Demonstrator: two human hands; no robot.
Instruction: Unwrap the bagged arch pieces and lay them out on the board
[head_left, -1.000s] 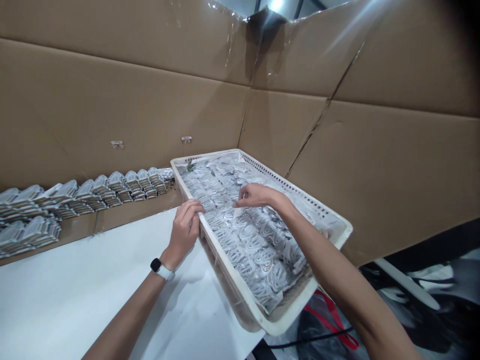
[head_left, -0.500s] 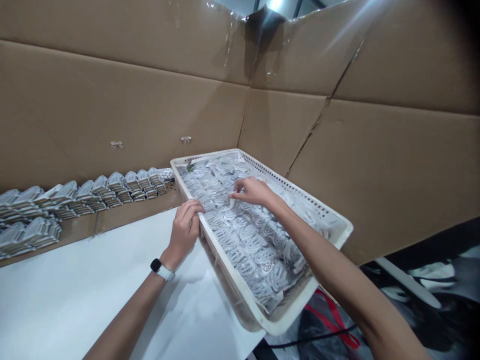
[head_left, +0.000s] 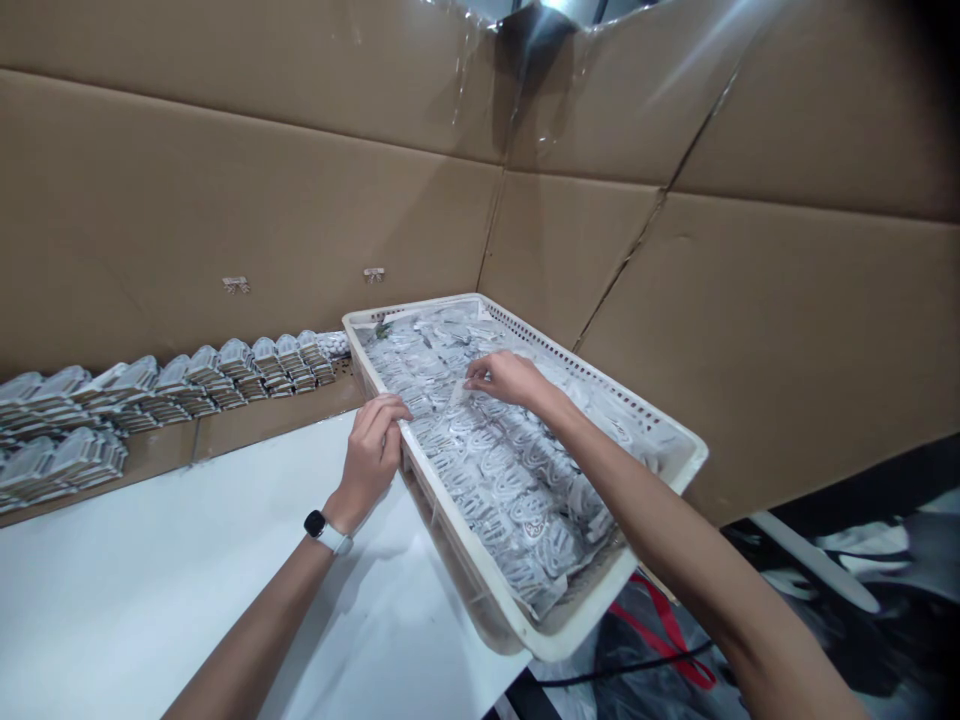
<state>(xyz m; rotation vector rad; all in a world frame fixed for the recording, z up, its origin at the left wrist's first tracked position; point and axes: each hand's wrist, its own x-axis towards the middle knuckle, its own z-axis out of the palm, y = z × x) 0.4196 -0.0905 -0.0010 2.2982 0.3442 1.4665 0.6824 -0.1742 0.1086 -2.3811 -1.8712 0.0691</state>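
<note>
A white perforated plastic crate (head_left: 637, 415) hangs partly over the right edge of a white table (head_left: 150, 590). It is packed with several small clear bags of coiled white cables (head_left: 517, 490). My left hand (head_left: 373, 455), with a watch on the wrist, grips the crate's near left rim. My right hand (head_left: 506, 378) reaches into the middle of the crate, its fingers pinched on one clear packet (head_left: 459, 395) lying on top of the pile.
Rows of stacked packets (head_left: 150, 385) line a brown ledge along the left cardboard wall (head_left: 225, 200). More cardboard panels (head_left: 787, 330) close off the back and right. Red straps and dark clutter (head_left: 667, 640) lie on the floor below the crate.
My right hand has slid a little farther into the crate and to the left over the packets, still pinching. My left hand has stayed on the rim.
</note>
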